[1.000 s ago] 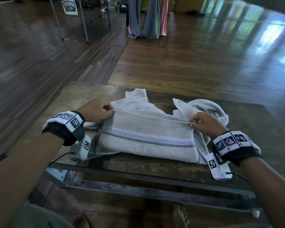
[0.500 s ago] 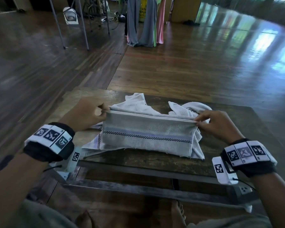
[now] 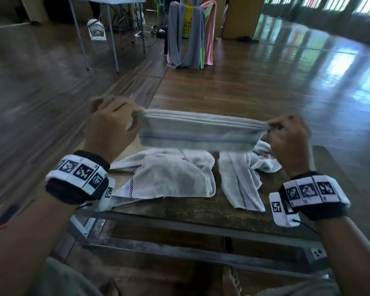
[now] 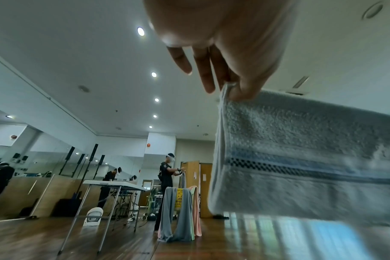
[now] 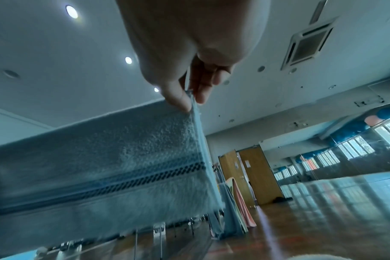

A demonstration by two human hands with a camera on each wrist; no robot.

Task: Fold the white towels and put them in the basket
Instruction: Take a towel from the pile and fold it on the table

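At nine o'clock in the head view, the left hand (image 3: 110,127) pinches the left top corner of the folded towel (image 3: 198,133) — thumb and forefinger clamped on the stacked edges, the other fingers (image 4: 206,73) hanging loose and straight. The towel hangs in the air above the desk (image 3: 179,212), its long axis running from nine to three o'clock, taut between both hands, so neither hand is nearer. Below it two more white towels lie unfolded on the desk, one (image 3: 169,178) at seven o'clock, another (image 3: 241,182) at five. At three o'clock the right hand (image 3: 288,137) pinches the other top corner, thumb against fingertips. I see no basket for these towels — probably the next fold brings one end across to the other.
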